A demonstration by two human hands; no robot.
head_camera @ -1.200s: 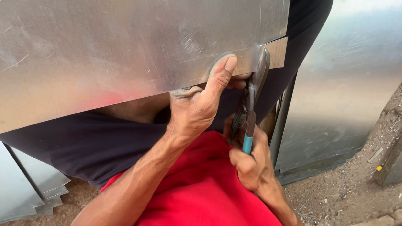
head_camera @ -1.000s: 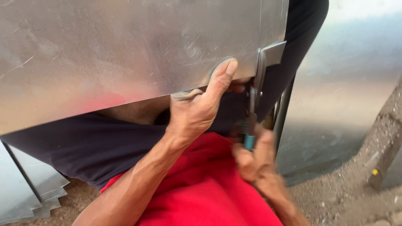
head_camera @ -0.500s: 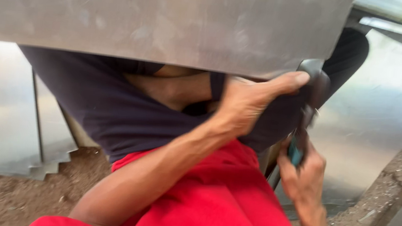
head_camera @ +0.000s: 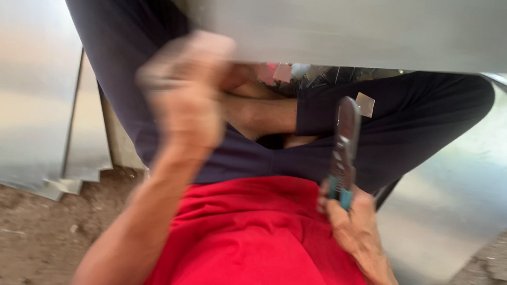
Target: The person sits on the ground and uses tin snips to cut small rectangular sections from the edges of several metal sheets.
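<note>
Now the snips (head_camera: 344, 151) have come off the sheet (head_camera: 364, 23) and stand upright at centre right, apart from its lower edge, gripped at the teal handles by the right hand (head_camera: 354, 223). Blurred at upper centre, the left hand (head_camera: 187, 93) has left the edge it pinched; closed or not, I cannot tell. Cutting looks paused.

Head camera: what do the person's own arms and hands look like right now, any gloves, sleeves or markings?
Both hands are bare, with no gloves. The left hand is badly motion-blurred, so rings or marks cannot be told; its forearm shows bare with no sleeve in view. The right hand is sharper, also ungloved, with a bare wrist and no watch or band visible. Below the arms lies a red garment.
</note>
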